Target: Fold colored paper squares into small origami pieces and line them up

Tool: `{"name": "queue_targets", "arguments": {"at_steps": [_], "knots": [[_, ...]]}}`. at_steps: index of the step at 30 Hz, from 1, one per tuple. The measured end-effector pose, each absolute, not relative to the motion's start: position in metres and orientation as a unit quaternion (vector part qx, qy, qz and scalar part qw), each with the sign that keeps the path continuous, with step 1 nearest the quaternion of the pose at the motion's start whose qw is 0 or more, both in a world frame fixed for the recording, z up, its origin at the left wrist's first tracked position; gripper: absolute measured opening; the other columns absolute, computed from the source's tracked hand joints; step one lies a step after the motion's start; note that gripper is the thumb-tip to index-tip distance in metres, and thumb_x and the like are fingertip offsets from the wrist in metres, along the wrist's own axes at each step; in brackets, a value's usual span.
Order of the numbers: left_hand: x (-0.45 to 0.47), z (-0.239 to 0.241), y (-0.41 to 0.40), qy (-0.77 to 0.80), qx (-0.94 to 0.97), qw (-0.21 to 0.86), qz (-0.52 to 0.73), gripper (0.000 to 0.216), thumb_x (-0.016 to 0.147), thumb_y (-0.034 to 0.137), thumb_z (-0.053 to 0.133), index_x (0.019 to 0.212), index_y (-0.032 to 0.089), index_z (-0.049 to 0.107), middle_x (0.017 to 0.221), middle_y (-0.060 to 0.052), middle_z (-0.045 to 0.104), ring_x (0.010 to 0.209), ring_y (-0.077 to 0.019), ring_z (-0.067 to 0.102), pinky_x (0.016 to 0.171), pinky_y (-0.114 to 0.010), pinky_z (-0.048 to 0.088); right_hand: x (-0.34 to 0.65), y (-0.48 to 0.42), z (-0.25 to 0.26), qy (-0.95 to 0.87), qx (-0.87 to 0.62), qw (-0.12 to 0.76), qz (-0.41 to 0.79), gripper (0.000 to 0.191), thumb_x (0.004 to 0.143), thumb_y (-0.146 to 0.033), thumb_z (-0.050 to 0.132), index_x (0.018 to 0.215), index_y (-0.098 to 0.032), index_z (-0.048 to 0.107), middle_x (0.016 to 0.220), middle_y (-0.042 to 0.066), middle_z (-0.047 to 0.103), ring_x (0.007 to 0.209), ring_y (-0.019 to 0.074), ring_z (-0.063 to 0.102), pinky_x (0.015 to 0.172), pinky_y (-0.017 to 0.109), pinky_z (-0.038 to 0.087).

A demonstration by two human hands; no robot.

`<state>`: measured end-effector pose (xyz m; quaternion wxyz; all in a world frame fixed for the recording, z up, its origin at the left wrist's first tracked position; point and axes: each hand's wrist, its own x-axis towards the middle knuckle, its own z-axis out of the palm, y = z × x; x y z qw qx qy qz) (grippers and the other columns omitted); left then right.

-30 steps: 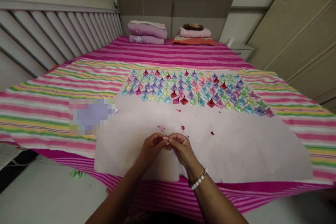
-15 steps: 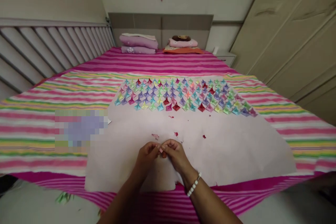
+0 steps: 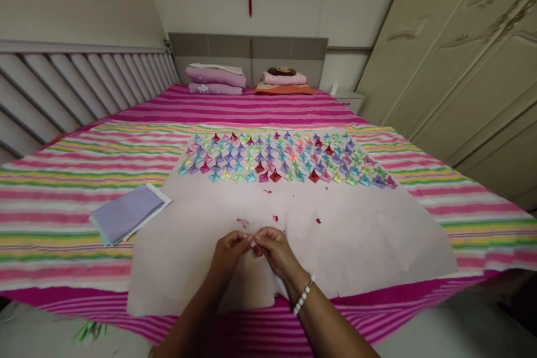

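Both my hands meet over the near part of a large pale sheet (image 3: 356, 235). My left hand (image 3: 230, 247) pinches a small pink piece of paper (image 3: 252, 244) between thumb and fingers. My right hand (image 3: 272, 247), with a white beaded bracelet (image 3: 304, 295) on its wrist, pinches the same piece from the other side. Fingers cover most of the piece, so its folds are hidden. Just beyond lie small torn scraps, among them a pinkish one (image 3: 242, 222) and a dark red one (image 3: 318, 221). Farther back stand rows of folded paper shapes (image 3: 275, 175) in many colours.
Left of the sheet, a stack of purple, white and blue paper (image 3: 128, 212) rests on the striped bedcover (image 3: 50, 218). Folded bedding (image 3: 216, 77) is piled by the headboard (image 3: 289, 50). A bed rail (image 3: 84, 81) runs along the left; a wardrobe (image 3: 457, 67) stands right.
The camera view has tilted up and shifted slightly right, so everything sits a little lower and farther left. The paper stack, blurred out before, now shows clearly. Both hands keep their pinch.
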<state>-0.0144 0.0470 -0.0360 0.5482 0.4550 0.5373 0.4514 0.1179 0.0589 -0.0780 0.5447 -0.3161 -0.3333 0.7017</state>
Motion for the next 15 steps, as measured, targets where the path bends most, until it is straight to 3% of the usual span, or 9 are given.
{"name": "queue_targets", "arguments": {"at_steps": [4, 10, 13, 15], "knots": [[-0.013, -0.041, 0.046, 0.55, 0.431, 0.536, 0.474, 0.032, 0.063, 0.043, 0.073, 0.052, 0.016, 0.059, 0.049, 0.004, 0.051, 0.053, -0.0104, 0.044, 0.055, -0.023, 0.034, 0.119, 0.058, -0.078, -0.331, -0.324, 0.542, 0.701, 0.018, 0.064, -0.029, 0.078, 0.06, -0.016, 0.067, 0.049, -0.001, 0.062, 0.043, 0.0082, 0.047, 0.047, 0.021, 0.034], [-0.006, -0.05, 0.047, 0.538, 0.355, 0.583, 0.494, 0.034, 0.061, 0.046, 0.071, 0.054, 0.016, 0.056, 0.053, 0.003, 0.051, 0.054, -0.0107, 0.046, 0.056, -0.023, 0.037, 0.119, 0.057, -0.081, -0.332, -0.333, 0.548, 0.692, 0.018, 0.067, -0.028, 0.076, 0.06, -0.016, 0.065, 0.05, -0.001, 0.061, 0.044, 0.0086, 0.047, 0.047, 0.022, 0.034], [-0.005, -0.05, 0.05, 0.542, 0.342, 0.588, 0.493, 0.034, 0.061, 0.046, 0.071, 0.054, 0.017, 0.054, 0.051, 0.003, 0.05, 0.05, -0.0095, 0.044, 0.052, -0.022, 0.035, 0.12, 0.058, -0.081, -0.321, -0.33, 0.562, 0.687, 0.014, 0.068, -0.028, 0.075, 0.076, -0.019, 0.069, 0.055, -0.003, 0.061, 0.048, 0.0099, 0.05, 0.05, 0.023, 0.038], [-0.006, -0.049, 0.051, 0.548, 0.334, 0.588, 0.493, 0.034, 0.063, 0.046, 0.07, 0.055, 0.017, 0.054, 0.052, 0.003, 0.05, 0.048, -0.0086, 0.042, 0.049, -0.022, 0.032, 0.121, 0.057, -0.08, -0.317, -0.317, 0.559, 0.697, 0.023, 0.067, -0.026, 0.075, 0.088, -0.02, 0.07, 0.06, -0.003, 0.061, 0.052, 0.0112, 0.053, 0.053, 0.024, 0.04]]}}
